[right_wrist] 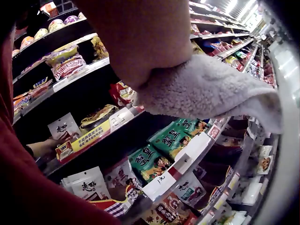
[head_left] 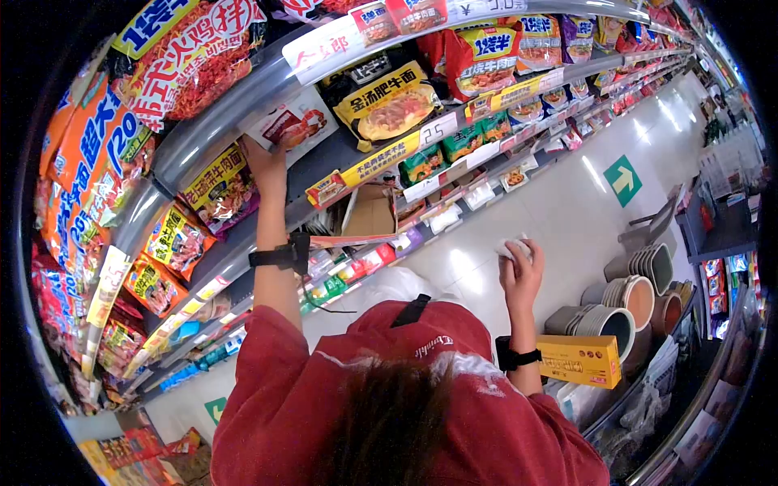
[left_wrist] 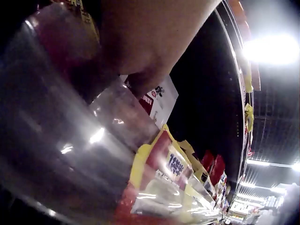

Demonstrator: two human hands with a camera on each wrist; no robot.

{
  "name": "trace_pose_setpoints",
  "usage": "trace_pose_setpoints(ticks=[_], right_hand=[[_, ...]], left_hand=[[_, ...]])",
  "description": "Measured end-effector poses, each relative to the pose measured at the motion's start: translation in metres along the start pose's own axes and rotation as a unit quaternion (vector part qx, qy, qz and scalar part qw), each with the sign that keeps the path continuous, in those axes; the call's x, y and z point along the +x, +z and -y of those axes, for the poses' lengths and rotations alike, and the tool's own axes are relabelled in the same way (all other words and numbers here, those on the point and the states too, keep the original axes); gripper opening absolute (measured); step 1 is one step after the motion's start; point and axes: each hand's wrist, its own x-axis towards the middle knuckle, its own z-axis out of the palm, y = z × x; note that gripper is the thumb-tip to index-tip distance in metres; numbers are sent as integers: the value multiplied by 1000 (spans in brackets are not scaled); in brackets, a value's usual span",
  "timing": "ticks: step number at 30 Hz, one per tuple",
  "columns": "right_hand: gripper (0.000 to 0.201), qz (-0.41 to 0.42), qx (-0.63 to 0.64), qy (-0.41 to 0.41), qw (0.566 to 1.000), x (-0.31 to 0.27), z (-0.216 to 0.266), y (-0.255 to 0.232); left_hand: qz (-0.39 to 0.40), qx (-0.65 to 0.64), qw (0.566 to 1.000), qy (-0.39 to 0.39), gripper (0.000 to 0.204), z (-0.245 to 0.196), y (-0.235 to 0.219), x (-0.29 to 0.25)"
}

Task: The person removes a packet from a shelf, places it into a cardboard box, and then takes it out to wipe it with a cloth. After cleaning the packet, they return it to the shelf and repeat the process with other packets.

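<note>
**Noodle aisle: one hand on a shelved packet, the other carrying a cloth**

Supermarket aisle, pale glossy floor (head_left: pixel 559 202) with a green arrow marker (head_left: pixel 622 180). Long curved shelving (head_left: pixel 243 105) runs along the person's left, several tiers deep, packed with instant-noodle bags in orange, yellow, red and green. Price strips along each shelf edge; one tag reads 25 (head_left: pixel 438 130). Bags stand face-out and lean back, presumably so the fronts can be read from the aisle.

Opposite side, lower right: stacks of nested bowls or pots (head_left: pixel 624 304) on the floor display, and a yellow carton (head_left: pixel 579 360) close to the person's right elbow.

Person in a red top (head_left: pixel 405 405), seen from above, a strap and camera on each wrist.

Left hand (head_left: pixel 266 162) raised to the upper shelf, fingers on the lower edge of a white packet with a red picture (head_left: pixel 296 121). The packet sits tilted on the shelf lip, just beside a yellow beef-noodle bag (head_left: pixel 389 101). From the left wrist view the same white packet (left_wrist: pixel 159 101) shows past the palm, but that picture is mostly blur and reflected shelf rail; I cannot tell whether the fingers pinch the packet or only press against it.

Right hand (head_left: pixel 521 271) held at chest height out over the aisle, well apart from the shelves, fingers curled round a small pale cloth (head_left: pixel 512 247). Right wrist view confirms it: a fleecy grey-white cloth (right_wrist: pixel 211 89) bunched in the grip, hanging clear of the goods, probably kept ready while the other hand works.
</note>
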Motion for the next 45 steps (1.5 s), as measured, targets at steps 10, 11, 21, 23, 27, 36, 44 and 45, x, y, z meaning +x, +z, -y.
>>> trace_pose_setpoints(ticks=[10, 11, 21, 23, 27, 36, 44, 45], right_hand=[[29, 31, -22, -17, 999, 1, 1, -3], [29, 31, -22, -17, 999, 1, 1, -3], [33, 41, -22, -17, 999, -3, -2, 1], [33, 38, -18, -18, 999, -4, -1, 1], [33, 37, -16, -17, 999, -5, 1, 1], [30, 50, -13, -15, 999, -7, 2, 2], [30, 53, -22, -18, 998, -11, 0, 0], [30, 51, -18, -17, 998, -11, 1, 0]], left_hand=[[-162, -6, 987, 21, 44, -30, -18, -28], [-173, -94, 980, -21, 31, -37, -21, -37], [34, -59, 984, 162, 20, -57, -34, -152], [103, -73, 973, 193, 23, -53, -30, -166], [165, -33, 980, 106, 42, -54, -13, -186], [190, -71, 979, -35, 60, -43, 24, -203], [154, -97, 972, -150, 34, 6, 54, -213], [140, -81, 977, -138, 33, 12, 57, -216]])
